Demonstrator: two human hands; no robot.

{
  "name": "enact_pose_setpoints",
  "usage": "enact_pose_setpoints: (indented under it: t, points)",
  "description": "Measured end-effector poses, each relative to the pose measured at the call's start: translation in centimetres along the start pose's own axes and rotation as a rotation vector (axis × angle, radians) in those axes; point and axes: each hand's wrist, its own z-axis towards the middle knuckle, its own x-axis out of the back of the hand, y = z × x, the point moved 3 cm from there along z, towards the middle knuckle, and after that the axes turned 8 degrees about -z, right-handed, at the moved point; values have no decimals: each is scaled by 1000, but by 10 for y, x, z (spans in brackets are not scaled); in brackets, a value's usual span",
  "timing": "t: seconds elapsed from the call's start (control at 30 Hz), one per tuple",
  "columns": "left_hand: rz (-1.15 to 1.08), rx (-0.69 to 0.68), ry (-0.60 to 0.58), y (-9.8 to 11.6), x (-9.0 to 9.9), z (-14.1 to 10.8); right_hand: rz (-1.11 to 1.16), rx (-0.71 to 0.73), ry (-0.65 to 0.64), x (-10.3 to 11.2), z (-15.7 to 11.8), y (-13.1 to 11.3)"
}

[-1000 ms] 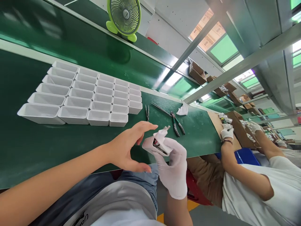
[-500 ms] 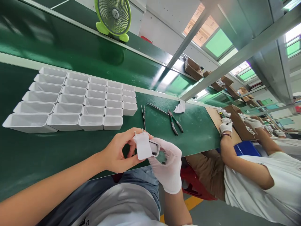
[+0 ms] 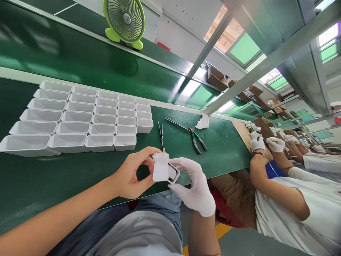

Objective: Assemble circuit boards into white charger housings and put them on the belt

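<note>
A white plug charger case (image 3: 161, 167) is held up over the near edge of the green table. Two small metal prongs stick out of its top, and its open, grey-rimmed end (image 3: 174, 173) faces right. My bare left hand (image 3: 133, 174) pinches the case from the left between thumb and fingers. My right hand (image 3: 194, 186), in a white glove, curves round the open end with thumb below and fingers above. What lies inside the case is hard to make out. Just beyond it, metal tweezers (image 3: 161, 136) lie on the table.
Rows of small white open boxes (image 3: 73, 140) stand at left. Right of the tweezers lie green-handled pliers (image 3: 195, 138), with a crumpled white cloth (image 3: 203, 121) behind. A green fan (image 3: 125, 21) stands at the back. At right, a co-worker's gloved hands (image 3: 257, 144) work by cardboard boxes.
My right hand has shifted slightly right and down, its fingers loosening round the open end. The case has turned a little more upright. My left hand keeps its hold.
</note>
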Motion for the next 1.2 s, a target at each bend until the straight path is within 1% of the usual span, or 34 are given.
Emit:
enact_pose_setpoints:
  t: [0.03, 0.1, 0.17, 0.2, 0.23, 0.27, 0.33, 0.4, 0.43, 0.5, 0.53, 0.6, 0.63, 0.67, 0.7, 0.73, 0.8, 0.83, 0.87, 0.9, 0.97, 1.0, 1.07, 1.1, 1.2]
  points:
    - [-3, 15, 3, -1, 1, 0, 42, -21, 1, 5, 5, 8]
    - [-8, 53, 20, -4, 2, -1, 54, -117, 71, 17, 22, 29]
    - [-22, 79, 48, -5, 4, -2, -98, -252, 182, 26, 46, 53]
    - [-32, 81, 62, -6, 4, -2, -212, -301, 178, 26, 60, 62]
    - [-39, 82, 75, -6, 5, -2, -314, -311, 137, 23, 73, 69]
    - [-42, 82, 85, -6, 5, -2, -392, -290, 59, 16, 86, 72]
    - [-34, 85, 95, -6, 6, -1, -510, -259, -145, -6, 104, 73]
    - [-24, 76, 104, -5, 7, 0, -605, -282, -325, -30, 112, 70]
    - [-17, 71, 110, -4, 7, 0, -644, -306, -381, -40, 113, 69]
    - [2, 66, 126, -3, 8, 1, -674, -331, -427, -51, 114, 68]
    - [13, 64, 133, -2, 8, 1, -662, -329, -429, -52, 113, 69]
    - [28, 63, 145, -1, 9, 1, -633, -319, -416, -44, 108, 73]
    - [31, 60, 148, -1, 8, 0, -601, -318, -393, -36, 104, 74]
    - [31, 56, 150, -1, 8, 0, -522, -321, -347, -27, 99, 74]
    - [32, 50, 152, -1, 8, 0, -386, -325, -273, -16, 92, 73]
    - [33, 44, 152, -1, 8, 0, -203, -322, -177, -5, 84, 69]
    - [38, 26, 152, -2, 7, -1, 194, -278, 53, 15, 64, 57]
    - [42, 16, 153, -2, 7, -1, 294, -248, 159, 21, 53, 49]
    - [49, 4, 152, -2, 7, -1, 289, -226, 255, 26, 42, 40]
    - [56, -6, 151, -3, 6, -1, 215, -221, 337, 28, 30, 31]
    - [65, -10, 151, -4, 6, -1, 44, -192, 495, 26, 11, 10]
    - [65, -2, 152, -5, 6, -2, 12, -153, 562, 22, 3, 0]
    - [62, 21, 153, -7, 6, -2, 43, -66, 651, 11, -8, -17]
    - [61, 33, 154, -8, 7, -2, 68, -47, 686, 5, -12, -23]
    - [68, 45, 169, -11, 7, -1, 43, -70, 785, -12, -21, -31]
